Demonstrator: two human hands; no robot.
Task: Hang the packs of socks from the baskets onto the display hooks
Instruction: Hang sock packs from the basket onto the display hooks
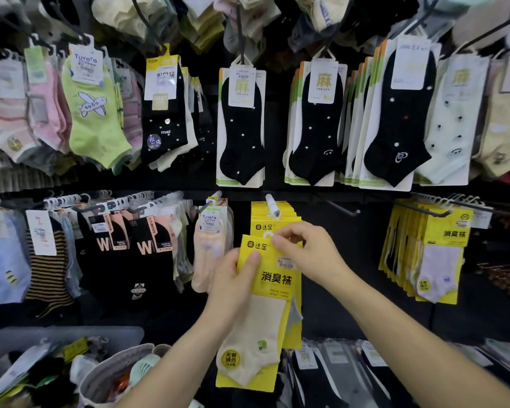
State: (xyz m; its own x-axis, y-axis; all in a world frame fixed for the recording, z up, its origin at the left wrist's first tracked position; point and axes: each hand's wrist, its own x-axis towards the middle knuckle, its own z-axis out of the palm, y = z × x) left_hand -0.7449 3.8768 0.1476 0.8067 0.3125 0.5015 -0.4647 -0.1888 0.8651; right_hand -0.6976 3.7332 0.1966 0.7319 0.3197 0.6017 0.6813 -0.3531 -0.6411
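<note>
A basket [99, 378] of loose socks sits lower left. Hung yellow packs [289, 216] fill one display hook [272, 205]. Overlapping them, a yellow sock pack [277, 282] is gripped at its left edge by the left hand [233, 285], and the right hand [305, 250] pinches its top.

On my feed the display wall [351, 260] reads dim: its black backing swallows the light, while the yellow pack [273, 278], the left hand [233, 287] and the right hand [304, 251] at its lower middle come up bright, lit from the front, with only soft shadows. Along the wall's upper edge and in its upper corners the socks [124, 13] smear into blur and the wide lens bows the rows outward — the baskets [106, 372] at the lower left corner are dim and soft, and the clear-wrapped packs [333, 360] along the bottom edge show a faint sheen.
</note>
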